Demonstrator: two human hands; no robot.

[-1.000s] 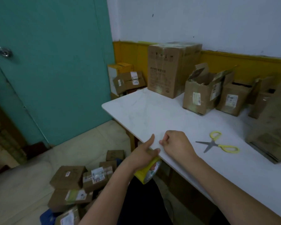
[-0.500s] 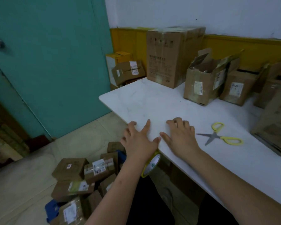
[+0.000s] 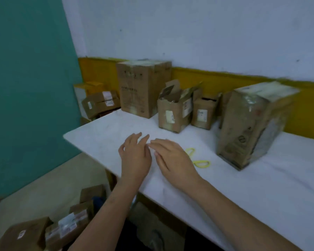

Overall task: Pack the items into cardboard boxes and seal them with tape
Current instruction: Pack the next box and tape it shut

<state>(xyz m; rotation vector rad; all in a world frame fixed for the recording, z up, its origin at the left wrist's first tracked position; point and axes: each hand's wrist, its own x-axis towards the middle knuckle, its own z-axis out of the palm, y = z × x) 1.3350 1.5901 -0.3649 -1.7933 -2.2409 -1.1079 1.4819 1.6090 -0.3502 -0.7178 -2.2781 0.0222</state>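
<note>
I see both hands out over the white bench [image 3: 261,187], close to its front edge and not far from its left front corner. The left hand [image 3: 135,158] has its fingers straight and slightly spread; the right hand [image 3: 172,160] lies just beside it, fingers straight too, the tips of the two hands nearly meeting. Each grip is apart and holds nothing. The blur keeps me from telling whether the palms touch the bench.

The yellow-handled scissors [image 3: 200,163] lie just past the right hand, partly hidden by it.

Along the back edge stand the cardboard boxes: a tall sealed box [image 3: 143,87] at the back left corner, an open box [image 3: 176,109] with its flaps up just beside it, then a small box [image 3: 204,111]. A big taped box [image 3: 254,124] stands upright nearer the middle, towards the right.

More parcels [image 3: 25,234] lie on the floor below the left front corner.
</note>
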